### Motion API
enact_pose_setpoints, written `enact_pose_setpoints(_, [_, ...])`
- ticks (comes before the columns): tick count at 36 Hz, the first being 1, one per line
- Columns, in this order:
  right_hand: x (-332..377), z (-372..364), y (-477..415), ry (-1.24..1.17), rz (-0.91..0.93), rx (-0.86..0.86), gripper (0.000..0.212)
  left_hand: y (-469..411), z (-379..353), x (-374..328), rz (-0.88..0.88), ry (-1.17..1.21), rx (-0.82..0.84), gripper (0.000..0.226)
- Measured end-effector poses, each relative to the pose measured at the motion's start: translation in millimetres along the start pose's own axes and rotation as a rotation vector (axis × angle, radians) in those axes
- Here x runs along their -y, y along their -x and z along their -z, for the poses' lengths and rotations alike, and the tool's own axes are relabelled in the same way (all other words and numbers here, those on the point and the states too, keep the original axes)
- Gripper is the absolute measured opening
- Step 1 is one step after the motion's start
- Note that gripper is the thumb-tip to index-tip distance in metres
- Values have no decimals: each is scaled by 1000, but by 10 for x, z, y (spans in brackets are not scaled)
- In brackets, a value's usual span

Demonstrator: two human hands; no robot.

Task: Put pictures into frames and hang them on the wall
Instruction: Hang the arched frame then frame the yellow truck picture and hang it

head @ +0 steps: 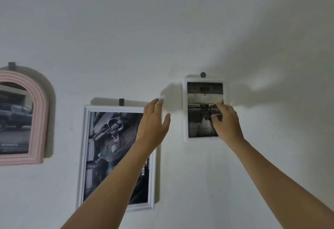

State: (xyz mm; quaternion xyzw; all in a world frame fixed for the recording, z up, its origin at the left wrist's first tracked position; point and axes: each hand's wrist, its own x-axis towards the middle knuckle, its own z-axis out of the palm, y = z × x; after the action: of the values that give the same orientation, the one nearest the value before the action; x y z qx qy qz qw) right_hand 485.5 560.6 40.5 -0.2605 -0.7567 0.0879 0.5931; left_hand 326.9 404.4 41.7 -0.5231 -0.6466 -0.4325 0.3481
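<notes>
White wall (pixel 162 29) holds three framed pictures. The small white frame (pixel 202 102) hangs under a dark peg (pixel 203 74) at its 12 o'clock. The right hand (pixel 226 122) curls its fingers over that frame's 4 o'clock part; I cannot tell if it grips. The left hand (pixel 153 120) is spread wide at the frame's 9 o'clock, holding nothing, in front of the big white frame (pixel 101 156). The pink arched frame (pixel 23 118) hangs farther toward 9 o'clock.

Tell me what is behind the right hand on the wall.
The right hand covers the lower right of the small white frame and its black-and-white photo. The frame's top, left side and the round hook above show; its lower right corner is hidden.
</notes>
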Motion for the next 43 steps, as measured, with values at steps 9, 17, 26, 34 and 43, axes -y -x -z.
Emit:
enact_pose_setpoints(9, [-768, -97, 8, 47, -38, -29, 50, 31, -835, -254, 42, -50, 9, 55])
enact_pose_setpoints(17, [-888, -328, 17, -131, -51, -144, 41, 42, -1085, -243, 54, 37, -89, 54])
enact_pose_setpoints(26, [-783, -218, 6, -214, -105, -204, 37, 71, -1097, -353, 183, 388, -70, 59])
enact_pose_setpoints(34, [-465, 121, 133, -290, -71, -209, 35, 187, -734, -459, 244, 527, -109, 51])
enact_pose_setpoints(43, [160, -12, 1347, -554, -221, 14, 39, 1073, 76, 19, 339, 481, -19, 49])
